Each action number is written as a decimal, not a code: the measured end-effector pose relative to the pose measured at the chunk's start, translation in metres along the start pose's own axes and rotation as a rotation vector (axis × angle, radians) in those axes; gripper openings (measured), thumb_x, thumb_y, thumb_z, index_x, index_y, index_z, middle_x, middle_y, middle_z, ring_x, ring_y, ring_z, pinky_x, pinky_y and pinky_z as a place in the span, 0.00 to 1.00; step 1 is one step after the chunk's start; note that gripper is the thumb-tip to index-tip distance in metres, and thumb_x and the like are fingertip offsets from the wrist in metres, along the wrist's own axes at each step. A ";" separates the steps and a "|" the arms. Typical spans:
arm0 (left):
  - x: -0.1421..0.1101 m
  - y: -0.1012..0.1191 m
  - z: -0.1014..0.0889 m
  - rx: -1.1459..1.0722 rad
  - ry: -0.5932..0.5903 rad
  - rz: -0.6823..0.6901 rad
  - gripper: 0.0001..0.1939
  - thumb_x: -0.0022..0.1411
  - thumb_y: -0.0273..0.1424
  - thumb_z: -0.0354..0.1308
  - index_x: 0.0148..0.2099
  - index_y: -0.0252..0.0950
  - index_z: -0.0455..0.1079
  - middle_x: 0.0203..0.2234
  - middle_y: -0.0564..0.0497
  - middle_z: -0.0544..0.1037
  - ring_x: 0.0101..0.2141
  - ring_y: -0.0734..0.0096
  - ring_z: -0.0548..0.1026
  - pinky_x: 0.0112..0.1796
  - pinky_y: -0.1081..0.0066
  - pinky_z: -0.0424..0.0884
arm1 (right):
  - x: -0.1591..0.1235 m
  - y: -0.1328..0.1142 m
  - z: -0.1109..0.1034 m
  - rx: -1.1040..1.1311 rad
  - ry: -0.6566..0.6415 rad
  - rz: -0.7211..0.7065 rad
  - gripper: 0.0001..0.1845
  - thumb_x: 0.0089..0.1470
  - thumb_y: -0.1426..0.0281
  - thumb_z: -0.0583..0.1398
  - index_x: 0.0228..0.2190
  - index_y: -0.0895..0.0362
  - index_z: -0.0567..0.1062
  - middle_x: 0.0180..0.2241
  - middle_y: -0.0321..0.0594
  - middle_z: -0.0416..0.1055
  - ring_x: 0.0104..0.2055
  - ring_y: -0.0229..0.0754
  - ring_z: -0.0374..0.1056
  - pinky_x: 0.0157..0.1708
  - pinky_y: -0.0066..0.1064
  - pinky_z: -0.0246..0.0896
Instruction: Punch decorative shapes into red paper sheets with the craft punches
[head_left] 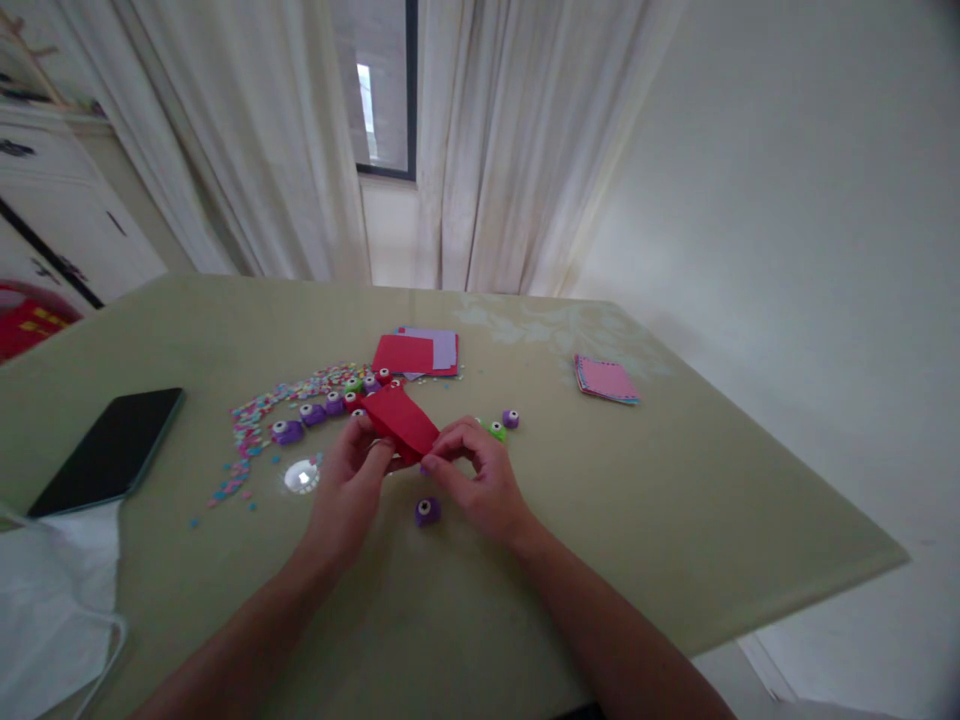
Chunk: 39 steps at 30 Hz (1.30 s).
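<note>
At centre of the frame, red paper [399, 418], folded and held just above the pale green surface [652, 520]. At its left edge, left hand [349, 490], with fingers [377, 460] grasping the paper, thumb toward the viewer. At its lower right corner, right hand [487, 485], with fingertips pinching the same paper. Directly below the paper, between the wrists, one purple bead [427, 511] bearing a white eye. Beyond the right fingers, green bead [497, 431] and second purple bead [511, 418], side by side. Left of centre, bead row [334, 403] in purple, red and green, running diagonally up to the paper and partly hidden by it. Along that row, multicoloured confetti [251, 425] in a curved band, with stray pieces toward lower left. Above the paper, overlapping red and lilac cards [405, 353]; at right, pink cards [607, 380] in a small stack. At left, dark tablet [112, 450]; at lower left, white mask [60, 610] with loop. Across the top, pale curtains [510, 140] beside a narrow window [379, 90]; at upper left, white cabinet [67, 190].
</note>
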<state>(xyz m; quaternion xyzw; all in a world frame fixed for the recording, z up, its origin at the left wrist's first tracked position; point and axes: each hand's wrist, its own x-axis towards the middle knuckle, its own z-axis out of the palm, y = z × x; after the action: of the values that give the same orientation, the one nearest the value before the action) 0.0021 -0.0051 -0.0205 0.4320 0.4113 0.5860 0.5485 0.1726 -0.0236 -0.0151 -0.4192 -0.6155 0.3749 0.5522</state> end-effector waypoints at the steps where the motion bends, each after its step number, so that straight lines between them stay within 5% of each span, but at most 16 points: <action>1: 0.000 0.000 0.000 0.026 0.010 0.018 0.08 0.63 0.35 0.66 0.43 0.39 0.75 0.36 0.52 0.82 0.36 0.66 0.80 0.40 0.65 0.80 | 0.000 0.000 0.001 0.019 0.012 0.018 0.07 0.59 0.65 0.69 0.31 0.52 0.79 0.35 0.39 0.74 0.38 0.43 0.71 0.40 0.35 0.69; 16: 0.003 0.001 -0.004 0.238 0.088 0.156 0.09 0.63 0.39 0.66 0.40 0.42 0.72 0.32 0.53 0.79 0.32 0.63 0.77 0.33 0.68 0.74 | 0.001 0.007 0.000 0.017 0.314 0.113 0.13 0.64 0.57 0.65 0.36 0.53 0.73 0.31 0.37 0.74 0.32 0.41 0.71 0.33 0.32 0.67; 24: 0.004 0.004 -0.002 0.131 0.129 0.133 0.10 0.61 0.37 0.68 0.40 0.42 0.71 0.31 0.56 0.78 0.29 0.69 0.75 0.31 0.72 0.72 | 0.010 0.014 -0.004 0.178 0.407 0.177 0.17 0.55 0.55 0.71 0.34 0.53 0.73 0.29 0.34 0.73 0.30 0.39 0.69 0.31 0.30 0.68; 33: 0.006 0.002 0.000 -0.016 0.111 0.038 0.14 0.60 0.39 0.69 0.43 0.42 0.69 0.30 0.58 0.79 0.25 0.74 0.75 0.27 0.75 0.72 | 0.014 0.016 -0.007 0.412 0.379 0.325 0.18 0.47 0.60 0.75 0.38 0.55 0.81 0.33 0.38 0.81 0.30 0.39 0.73 0.32 0.32 0.71; 39: 0.004 0.000 0.000 -0.004 0.032 -0.034 0.17 0.61 0.42 0.70 0.49 0.44 0.74 0.42 0.49 0.86 0.37 0.58 0.85 0.34 0.64 0.81 | 0.013 0.011 -0.005 0.388 0.282 0.311 0.15 0.46 0.61 0.76 0.34 0.54 0.84 0.32 0.38 0.82 0.30 0.40 0.73 0.33 0.32 0.70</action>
<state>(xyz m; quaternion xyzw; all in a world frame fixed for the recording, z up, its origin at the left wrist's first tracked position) 0.0023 -0.0009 -0.0202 0.4144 0.4261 0.5843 0.5525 0.1782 -0.0080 -0.0198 -0.4430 -0.3777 0.5038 0.6382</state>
